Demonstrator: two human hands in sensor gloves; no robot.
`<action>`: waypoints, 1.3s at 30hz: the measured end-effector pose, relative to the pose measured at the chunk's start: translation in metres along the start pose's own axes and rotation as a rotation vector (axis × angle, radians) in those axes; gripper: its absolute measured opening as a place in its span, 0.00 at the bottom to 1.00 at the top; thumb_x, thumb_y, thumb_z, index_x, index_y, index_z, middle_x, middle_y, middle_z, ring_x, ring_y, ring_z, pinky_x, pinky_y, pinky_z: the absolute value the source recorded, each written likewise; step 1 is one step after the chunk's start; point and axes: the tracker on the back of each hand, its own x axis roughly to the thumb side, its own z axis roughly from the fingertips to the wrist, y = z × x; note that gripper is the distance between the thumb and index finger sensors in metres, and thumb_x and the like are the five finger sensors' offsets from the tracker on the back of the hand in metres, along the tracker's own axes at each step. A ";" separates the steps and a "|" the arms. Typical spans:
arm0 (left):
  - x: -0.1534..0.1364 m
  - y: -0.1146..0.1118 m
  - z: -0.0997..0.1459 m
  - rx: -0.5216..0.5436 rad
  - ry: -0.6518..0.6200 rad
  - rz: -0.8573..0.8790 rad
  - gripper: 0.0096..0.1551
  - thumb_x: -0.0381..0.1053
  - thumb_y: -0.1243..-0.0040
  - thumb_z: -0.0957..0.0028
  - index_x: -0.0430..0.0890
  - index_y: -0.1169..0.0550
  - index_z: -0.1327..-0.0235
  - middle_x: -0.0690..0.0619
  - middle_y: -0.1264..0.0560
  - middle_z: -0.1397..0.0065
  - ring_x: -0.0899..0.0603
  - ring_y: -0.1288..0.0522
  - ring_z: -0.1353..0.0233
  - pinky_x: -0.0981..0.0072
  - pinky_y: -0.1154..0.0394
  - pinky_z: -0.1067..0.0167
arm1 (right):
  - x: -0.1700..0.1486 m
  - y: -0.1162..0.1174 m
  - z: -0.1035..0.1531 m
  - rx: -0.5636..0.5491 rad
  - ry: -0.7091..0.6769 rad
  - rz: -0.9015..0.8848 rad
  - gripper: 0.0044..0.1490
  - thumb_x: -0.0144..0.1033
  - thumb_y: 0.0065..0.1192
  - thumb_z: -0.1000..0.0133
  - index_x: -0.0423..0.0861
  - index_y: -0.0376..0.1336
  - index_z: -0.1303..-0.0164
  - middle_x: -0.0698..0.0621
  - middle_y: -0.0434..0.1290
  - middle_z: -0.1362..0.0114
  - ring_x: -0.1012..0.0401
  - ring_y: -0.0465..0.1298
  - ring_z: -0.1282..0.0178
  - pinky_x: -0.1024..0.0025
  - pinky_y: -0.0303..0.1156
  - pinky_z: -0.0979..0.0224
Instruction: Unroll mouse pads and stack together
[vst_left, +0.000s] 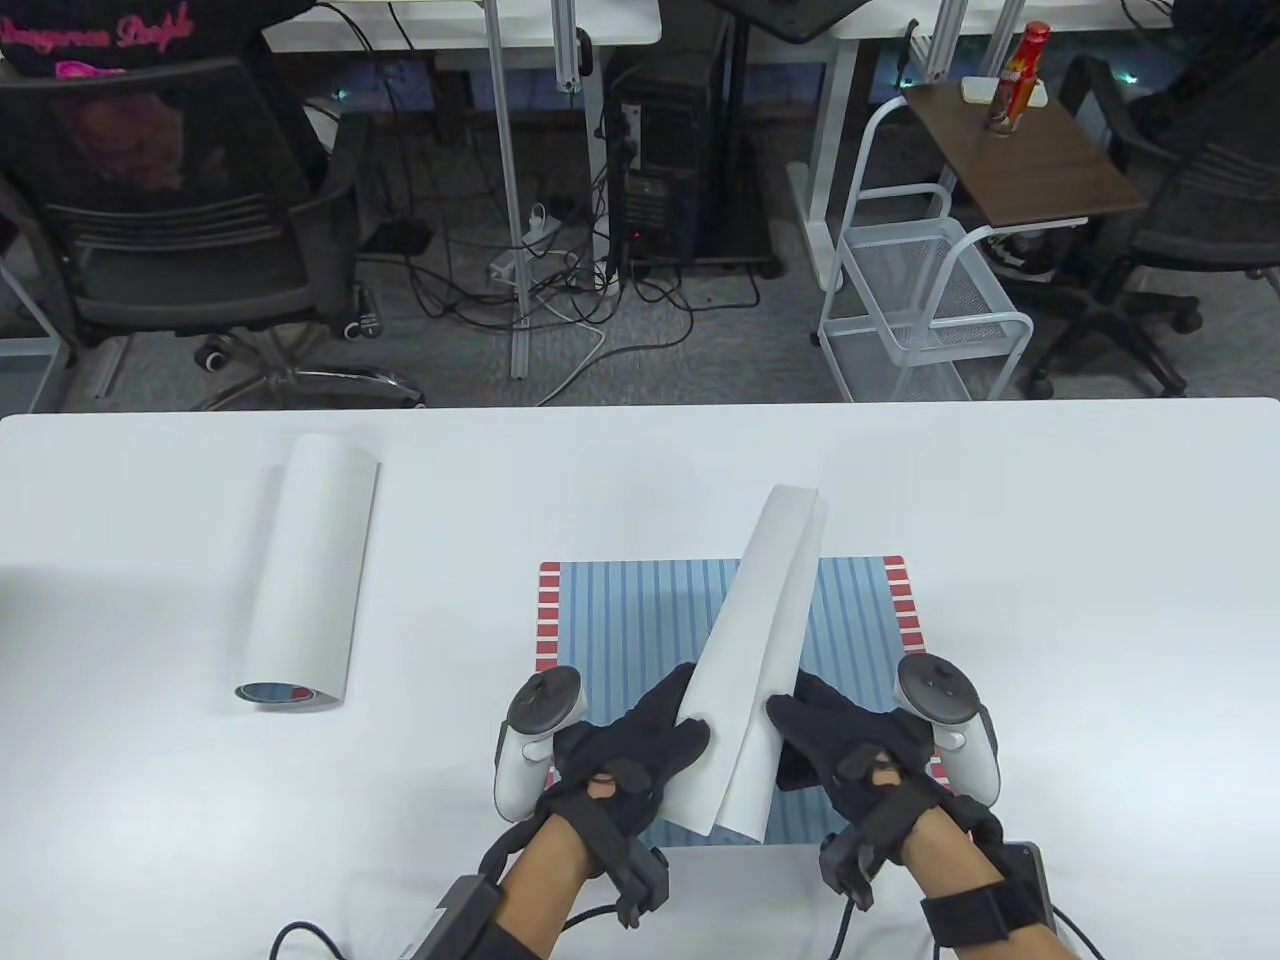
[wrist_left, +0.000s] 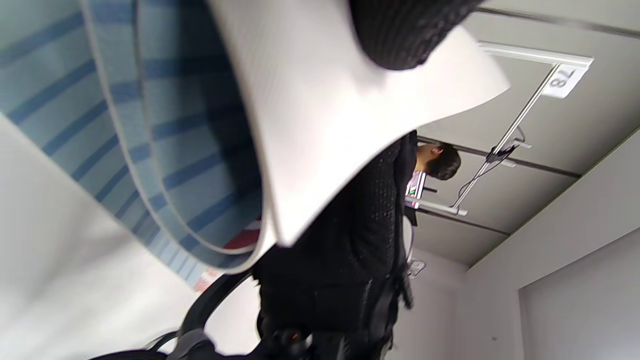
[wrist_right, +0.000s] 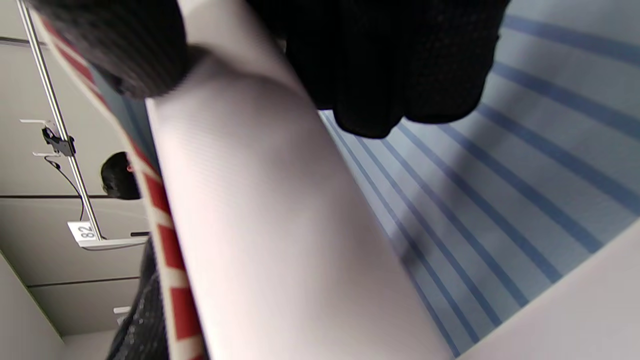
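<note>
A blue striped mouse pad (vst_left: 630, 620) with red-and-white end bands lies flat at the table's front middle. A loosely rolled mouse pad (vst_left: 770, 600), white back outward, lies slanted over it. My left hand (vst_left: 650, 750) grips its near end from the left and my right hand (vst_left: 815, 730) grips it from the right. The left wrist view shows the roll's white back (wrist_left: 325, 125) and striped inner turns (wrist_left: 175, 150) under my fingertip (wrist_left: 400, 30). The right wrist view shows my fingers (wrist_right: 400, 60) on the white roll (wrist_right: 260, 225) above the flat pad (wrist_right: 500, 175).
A second rolled mouse pad (vst_left: 305, 575), white outside, lies on the left of the white table (vst_left: 1080, 560). Beyond the far edge stand office chairs, a wire cart (vst_left: 930, 300) and a small side table.
</note>
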 end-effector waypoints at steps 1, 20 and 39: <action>0.000 -0.001 0.000 -0.010 0.013 -0.024 0.43 0.58 0.46 0.48 0.57 0.49 0.21 0.47 0.41 0.18 0.32 0.31 0.24 0.42 0.29 0.32 | -0.001 -0.001 0.000 -0.013 0.000 0.008 0.48 0.50 0.65 0.51 0.43 0.48 0.29 0.41 0.65 0.30 0.48 0.75 0.38 0.52 0.74 0.39; -0.005 0.028 0.016 0.107 0.010 0.187 0.45 0.66 0.51 0.46 0.52 0.49 0.21 0.45 0.43 0.17 0.32 0.34 0.21 0.42 0.32 0.28 | -0.001 -0.009 0.004 -0.036 -0.080 0.128 0.42 0.44 0.68 0.51 0.44 0.52 0.30 0.42 0.69 0.33 0.49 0.78 0.42 0.53 0.76 0.41; 0.048 0.016 0.035 0.450 -0.034 -0.307 0.31 0.50 0.44 0.50 0.53 0.31 0.29 0.51 0.18 0.39 0.42 0.10 0.51 0.61 0.13 0.56 | -0.023 0.006 -0.004 0.132 0.019 -0.049 0.47 0.50 0.61 0.49 0.45 0.45 0.27 0.40 0.61 0.26 0.46 0.72 0.35 0.50 0.71 0.36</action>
